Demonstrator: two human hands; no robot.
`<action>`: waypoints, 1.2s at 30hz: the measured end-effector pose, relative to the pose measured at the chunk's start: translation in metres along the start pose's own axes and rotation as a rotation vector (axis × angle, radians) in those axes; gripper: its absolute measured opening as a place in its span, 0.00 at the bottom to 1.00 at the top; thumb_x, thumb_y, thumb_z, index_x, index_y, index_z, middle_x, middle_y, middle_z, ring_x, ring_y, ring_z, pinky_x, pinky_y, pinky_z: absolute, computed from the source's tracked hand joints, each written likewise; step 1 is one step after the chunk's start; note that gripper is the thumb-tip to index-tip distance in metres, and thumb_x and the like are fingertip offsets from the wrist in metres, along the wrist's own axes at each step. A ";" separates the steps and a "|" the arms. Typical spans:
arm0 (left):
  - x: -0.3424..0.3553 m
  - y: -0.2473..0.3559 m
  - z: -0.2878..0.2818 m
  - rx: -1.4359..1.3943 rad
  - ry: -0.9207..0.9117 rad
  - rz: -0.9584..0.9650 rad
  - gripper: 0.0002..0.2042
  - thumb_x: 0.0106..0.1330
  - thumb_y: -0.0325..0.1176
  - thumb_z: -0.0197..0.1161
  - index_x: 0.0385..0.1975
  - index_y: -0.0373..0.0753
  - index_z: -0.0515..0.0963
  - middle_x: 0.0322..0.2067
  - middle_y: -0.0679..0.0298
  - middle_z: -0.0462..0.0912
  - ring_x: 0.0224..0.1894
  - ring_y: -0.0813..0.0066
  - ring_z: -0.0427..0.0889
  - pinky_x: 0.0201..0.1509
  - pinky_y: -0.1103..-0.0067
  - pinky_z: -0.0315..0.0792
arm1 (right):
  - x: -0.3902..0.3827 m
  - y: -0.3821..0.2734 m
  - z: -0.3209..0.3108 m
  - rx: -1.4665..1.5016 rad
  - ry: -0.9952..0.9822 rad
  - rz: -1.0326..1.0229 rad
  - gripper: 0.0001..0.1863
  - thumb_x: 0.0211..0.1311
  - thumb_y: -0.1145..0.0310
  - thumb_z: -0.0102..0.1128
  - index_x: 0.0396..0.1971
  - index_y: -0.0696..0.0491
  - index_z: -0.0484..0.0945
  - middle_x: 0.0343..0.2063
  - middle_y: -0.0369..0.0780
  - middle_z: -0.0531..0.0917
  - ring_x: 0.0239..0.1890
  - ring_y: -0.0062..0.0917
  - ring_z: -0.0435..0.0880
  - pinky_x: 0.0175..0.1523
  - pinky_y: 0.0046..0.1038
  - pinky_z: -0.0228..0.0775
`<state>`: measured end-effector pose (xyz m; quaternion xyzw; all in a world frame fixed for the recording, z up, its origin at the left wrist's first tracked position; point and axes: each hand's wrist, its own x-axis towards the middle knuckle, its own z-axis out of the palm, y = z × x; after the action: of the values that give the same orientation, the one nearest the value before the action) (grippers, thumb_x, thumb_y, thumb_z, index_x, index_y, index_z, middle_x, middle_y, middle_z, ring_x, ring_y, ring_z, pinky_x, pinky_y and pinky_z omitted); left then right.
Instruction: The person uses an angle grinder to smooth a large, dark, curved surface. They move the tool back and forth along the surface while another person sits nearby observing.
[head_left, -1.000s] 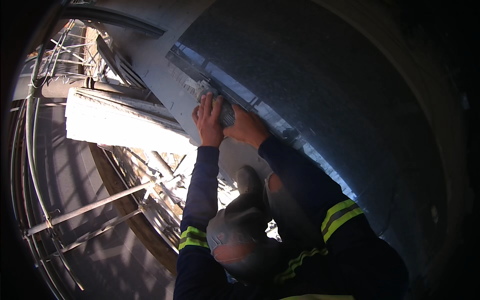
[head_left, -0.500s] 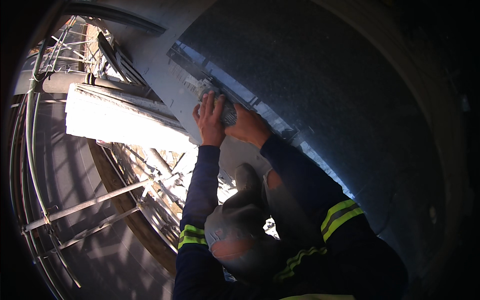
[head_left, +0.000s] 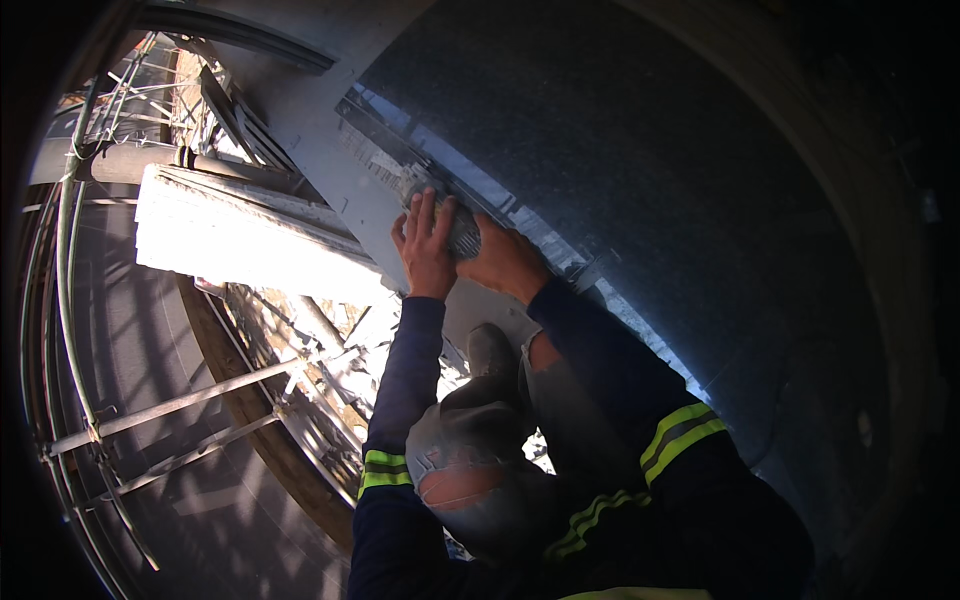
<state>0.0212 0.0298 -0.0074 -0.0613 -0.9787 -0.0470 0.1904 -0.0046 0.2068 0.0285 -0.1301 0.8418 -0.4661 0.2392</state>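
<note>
Both my hands are closed around a dusty grey angle grinder [head_left: 463, 238], whose slotted rear end shows between them. My left hand [head_left: 428, 250] lies over its front part, fingers bent across the top. From the right side, my right hand [head_left: 503, 258] wraps the body; its fingertips are hidden. The tool's head rests at or just above a pale concrete ledge [head_left: 350, 205], beside a row of short parallel cuts [head_left: 372, 155]. Its disc cannot be made out.
A dark panel [head_left: 620, 150] rises along the right, with a bright strip at its foot. To the left are a sunlit white board [head_left: 240, 235], scaffold poles [head_left: 170, 412] and a drop beyond the ledge. My boot [head_left: 490, 350] stands near the ledge.
My hands and the grinder have shifted very slightly right and toward me in the picture. The grip is the same.
</note>
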 end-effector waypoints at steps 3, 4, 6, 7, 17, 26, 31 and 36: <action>0.000 0.001 -0.001 0.001 0.003 0.005 0.31 0.61 0.21 0.64 0.67 0.52 0.77 0.75 0.56 0.70 0.77 0.57 0.68 0.77 0.53 0.58 | -0.001 0.001 0.001 0.005 0.011 -0.001 0.50 0.49 0.57 0.74 0.72 0.64 0.66 0.58 0.64 0.82 0.63 0.55 0.82 0.68 0.44 0.75; 0.000 0.000 -0.001 0.001 0.005 0.007 0.31 0.61 0.21 0.64 0.67 0.52 0.77 0.75 0.56 0.70 0.77 0.56 0.68 0.76 0.53 0.58 | -0.001 0.000 0.002 0.005 0.014 0.003 0.50 0.49 0.57 0.74 0.72 0.64 0.66 0.58 0.64 0.82 0.63 0.55 0.82 0.68 0.44 0.75; 0.001 0.000 0.000 -0.006 0.010 0.009 0.31 0.61 0.21 0.64 0.67 0.52 0.77 0.75 0.56 0.70 0.77 0.56 0.68 0.76 0.53 0.58 | -0.001 0.001 0.004 0.007 0.049 -0.025 0.50 0.48 0.58 0.74 0.72 0.64 0.66 0.59 0.63 0.82 0.63 0.56 0.82 0.69 0.44 0.74; 0.001 -0.001 0.001 -0.010 0.013 0.011 0.31 0.61 0.21 0.64 0.67 0.52 0.77 0.75 0.56 0.71 0.77 0.56 0.68 0.76 0.53 0.58 | 0.000 0.003 0.005 0.008 0.067 -0.039 0.50 0.48 0.58 0.74 0.72 0.64 0.66 0.59 0.63 0.81 0.63 0.56 0.82 0.69 0.44 0.74; 0.009 -0.015 0.009 0.005 0.022 0.019 0.27 0.65 0.26 0.61 0.66 0.51 0.79 0.74 0.57 0.72 0.76 0.53 0.70 0.76 0.55 0.59 | 0.012 -0.006 0.003 0.067 0.043 0.015 0.40 0.47 0.63 0.72 0.62 0.65 0.73 0.56 0.64 0.83 0.61 0.56 0.83 0.66 0.44 0.76; 0.017 -0.029 0.017 -0.030 0.018 -0.001 0.31 0.61 0.20 0.61 0.66 0.52 0.79 0.74 0.58 0.72 0.77 0.55 0.69 0.76 0.53 0.59 | 0.030 -0.012 0.004 0.047 -0.009 0.038 0.47 0.47 0.61 0.72 0.70 0.64 0.68 0.58 0.63 0.82 0.62 0.54 0.83 0.68 0.42 0.75; 0.013 -0.023 0.015 -0.035 0.017 -0.019 0.33 0.59 0.19 0.63 0.67 0.53 0.78 0.75 0.59 0.71 0.77 0.56 0.69 0.77 0.52 0.57 | 0.027 -0.010 0.003 0.017 -0.034 0.048 0.51 0.47 0.59 0.73 0.73 0.63 0.66 0.61 0.62 0.80 0.65 0.53 0.81 0.69 0.42 0.74; 0.008 -0.014 0.008 -0.015 0.003 -0.012 0.33 0.59 0.19 0.64 0.67 0.53 0.78 0.75 0.59 0.70 0.77 0.57 0.68 0.77 0.53 0.57 | 0.015 -0.008 0.002 0.017 0.010 0.008 0.50 0.47 0.59 0.75 0.72 0.64 0.67 0.62 0.63 0.79 0.67 0.53 0.79 0.71 0.41 0.72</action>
<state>0.0090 0.0172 -0.0125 -0.0568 -0.9784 -0.0558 0.1910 -0.0164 0.1942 0.0296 -0.1223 0.8394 -0.4730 0.2381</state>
